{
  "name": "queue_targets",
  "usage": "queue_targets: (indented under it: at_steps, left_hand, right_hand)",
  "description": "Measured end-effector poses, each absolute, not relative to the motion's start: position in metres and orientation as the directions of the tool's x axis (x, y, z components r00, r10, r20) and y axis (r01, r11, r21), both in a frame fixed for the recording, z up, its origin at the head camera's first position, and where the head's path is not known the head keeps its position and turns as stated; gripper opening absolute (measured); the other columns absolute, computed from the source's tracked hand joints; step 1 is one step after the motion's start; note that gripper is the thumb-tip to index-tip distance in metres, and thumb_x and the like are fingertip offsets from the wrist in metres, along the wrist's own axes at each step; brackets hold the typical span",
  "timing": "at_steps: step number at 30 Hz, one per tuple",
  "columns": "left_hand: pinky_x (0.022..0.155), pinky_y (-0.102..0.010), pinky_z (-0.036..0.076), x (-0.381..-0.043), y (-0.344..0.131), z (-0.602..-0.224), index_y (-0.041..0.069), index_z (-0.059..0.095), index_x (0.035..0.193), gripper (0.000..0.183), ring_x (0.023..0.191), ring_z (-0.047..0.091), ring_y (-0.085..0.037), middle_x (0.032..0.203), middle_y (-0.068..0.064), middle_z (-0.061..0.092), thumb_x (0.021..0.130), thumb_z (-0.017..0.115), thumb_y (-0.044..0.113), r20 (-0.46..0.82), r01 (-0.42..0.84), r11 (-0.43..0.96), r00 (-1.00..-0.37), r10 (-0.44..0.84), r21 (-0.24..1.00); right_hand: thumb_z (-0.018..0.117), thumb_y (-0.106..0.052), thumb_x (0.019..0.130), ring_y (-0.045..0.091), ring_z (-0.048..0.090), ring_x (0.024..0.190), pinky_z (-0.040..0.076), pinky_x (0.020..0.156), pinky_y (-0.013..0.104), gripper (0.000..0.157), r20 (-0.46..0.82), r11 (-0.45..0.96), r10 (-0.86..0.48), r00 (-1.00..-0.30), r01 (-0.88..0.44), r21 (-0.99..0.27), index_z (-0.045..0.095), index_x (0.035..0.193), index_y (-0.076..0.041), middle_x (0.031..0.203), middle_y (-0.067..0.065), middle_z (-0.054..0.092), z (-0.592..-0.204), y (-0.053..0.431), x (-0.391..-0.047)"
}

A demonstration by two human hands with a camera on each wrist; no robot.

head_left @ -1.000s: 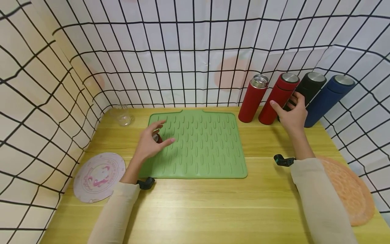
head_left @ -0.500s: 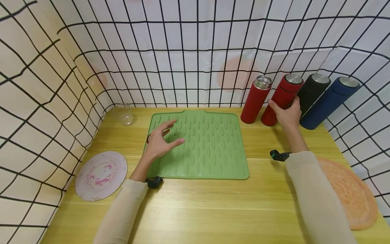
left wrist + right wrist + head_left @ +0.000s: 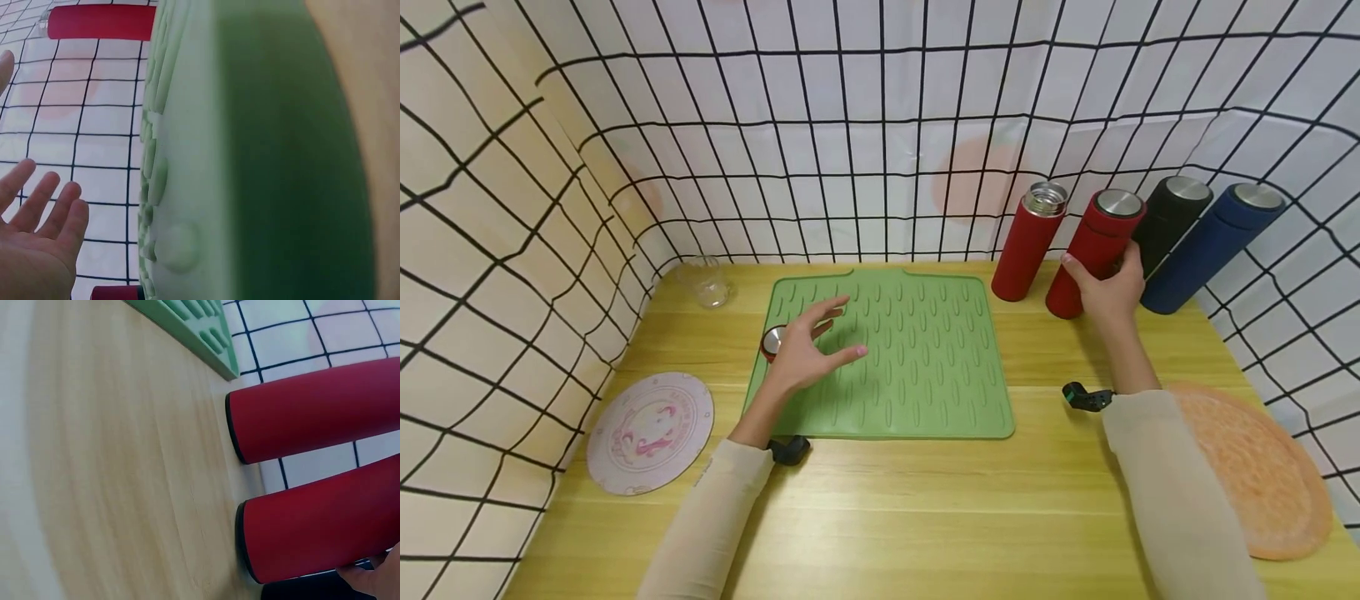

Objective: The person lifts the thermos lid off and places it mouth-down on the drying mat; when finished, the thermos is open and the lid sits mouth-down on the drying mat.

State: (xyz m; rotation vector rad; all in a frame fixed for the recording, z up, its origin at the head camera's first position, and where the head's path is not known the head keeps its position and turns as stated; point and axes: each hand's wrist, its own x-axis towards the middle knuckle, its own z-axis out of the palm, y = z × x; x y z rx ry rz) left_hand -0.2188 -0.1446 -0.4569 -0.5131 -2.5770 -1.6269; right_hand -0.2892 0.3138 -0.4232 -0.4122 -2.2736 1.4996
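My right hand (image 3: 1108,287) grips the capped red thermos (image 3: 1086,254) around its body, thumb on the near left side; the far fingers are mostly hidden. The right wrist view shows the lower part of this red thermos (image 3: 319,522), close to the table. To its left stands a lidless red thermos (image 3: 1026,254) with a bare steel neck. Over the green ridged mat (image 3: 917,392), my left hand (image 3: 805,358) is held with thumb and fingers spread, holding nothing. A red lid with a silver top (image 3: 772,340) sits at the mat's left edge, partly behind that hand.
A black thermos (image 3: 1168,212) and a blue thermos (image 3: 1206,254) stand right of the gripped one. A clear glass (image 3: 706,290) is at the back left. Round mats, one pink-patterned (image 3: 647,433) and one orange (image 3: 1262,475), lie at the sides. Black wire mesh (image 3: 883,167) encloses the table.
My right hand has closed around the capped red thermos, which has shifted slightly nearer. My left hand has moved right over the mat, uncovering more of the red lid.
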Motion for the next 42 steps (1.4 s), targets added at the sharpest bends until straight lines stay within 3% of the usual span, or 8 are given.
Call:
queue_targets:
  at_steps: [6,11,22,26,30,33,39,42]
  left_hand:
    - [0.120,-0.045,0.040,-0.218,-0.143,-0.455,0.024,0.047,0.155,0.084,0.143,0.050,-0.028,0.157,-0.004,0.049,0.082,0.089,0.028,0.236,0.320,0.374,-0.938,0.254,0.870]
    - [0.120,-0.040,0.041,-0.215,-0.140,-0.448,0.026,0.047,0.155,0.086,0.143,0.050,-0.023,0.157,0.000,0.050,0.081,0.090,0.032,0.246,0.333,0.380,-0.934,0.261,0.863]
    - [0.118,-0.034,0.042,-0.212,-0.128,-0.432,0.027,0.046,0.155,0.088,0.141,0.051,-0.017,0.156,0.002,0.051,0.080,0.090,0.035,0.334,0.423,0.323,-0.895,0.297,0.846]
    - [0.118,-0.033,0.042,-0.211,-0.121,-0.426,0.022,0.046,0.156,0.090,0.141,0.052,-0.018,0.156,0.002,0.052,0.079,0.092,0.031,0.359,0.448,0.285,-0.879,0.314,0.847]
    - [0.118,-0.034,0.042,-0.211,-0.115,-0.420,0.018,0.046,0.156,0.089,0.140,0.053,-0.020,0.155,0.002,0.053,0.079,0.091,0.022,0.384,0.472,0.246,-0.862,0.331,0.847]
    - [0.118,-0.034,0.042,-0.211,-0.111,-0.417,0.023,0.046,0.155,0.087,0.140,0.053,-0.019,0.154,0.002,0.053,0.080,0.090,0.020,0.401,0.486,0.217,-0.850,0.340,0.847]
    - [0.118,-0.036,0.043,-0.210,-0.101,-0.409,0.026,0.047,0.155,0.085,0.141,0.053,-0.023,0.154,0.003,0.054,0.082,0.088,0.040,0.437,0.512,0.147,-0.825,0.359,0.846]
    - [0.119,-0.037,0.042,-0.210,-0.095,-0.405,0.021,0.046,0.156,0.082,0.141,0.052,-0.026,0.154,0.000,0.053,0.086,0.085,0.040,0.450,0.517,0.094,-0.810,0.375,0.851]
  right_hand:
    - [0.082,-0.041,0.087,0.016,0.054,0.134,0.045,0.116,0.036,0.071,0.216,0.364,0.455,-0.864,-0.041,-0.930,0.047,0.149,-0.032,0.149,-0.003,0.056,-0.416,0.304,-0.270]
    - [0.083,-0.035,0.087,0.015,0.057,0.129,0.047,0.114,0.035,0.068,0.242,0.331,0.439,-0.865,-0.096,-0.939,0.050,0.147,-0.031,0.145,-0.002,0.059,-0.409,0.294,-0.254]
    - [0.086,-0.021,0.084,0.010,0.061,0.116,0.054,0.095,0.018,0.063,0.372,0.336,0.254,-0.893,-0.279,-0.900,0.059,0.142,-0.025,0.133,-0.002,0.065,-0.406,0.261,-0.228]
    - [0.087,-0.021,0.083,0.010,0.062,0.112,0.054,0.089,0.014,0.063,0.373,0.349,0.185,-0.909,-0.294,-0.890,0.061,0.141,-0.023,0.128,-0.003,0.066,-0.406,0.248,-0.222]
    - [0.087,-0.017,0.083,0.013,0.062,0.111,0.056,0.086,0.015,0.062,0.381,0.324,0.121,-0.917,-0.326,-0.888,0.062,0.139,-0.020,0.124,-0.005,0.066,-0.409,0.234,-0.218]
    - [0.086,-0.015,0.083,0.015,0.061,0.111,0.056,0.086,0.018,0.061,0.381,0.301,0.079,-0.921,-0.342,-0.890,0.063,0.139,-0.019,0.122,-0.006,0.066,-0.412,0.223,-0.215]
    - [0.086,-0.017,0.083,0.014,0.060,0.113,0.056,0.088,0.020,0.063,0.340,0.295,0.007,-0.940,-0.323,-0.899,0.061,0.141,-0.020,0.127,-0.001,0.066,-0.415,0.205,-0.208]
    - [0.086,-0.018,0.083,0.017,0.061,0.112,0.056,0.089,0.025,0.065,0.324,0.323,-0.030,-0.945,-0.316,-0.892,0.060,0.143,-0.020,0.128,0.004,0.067,-0.418,0.198,-0.206]
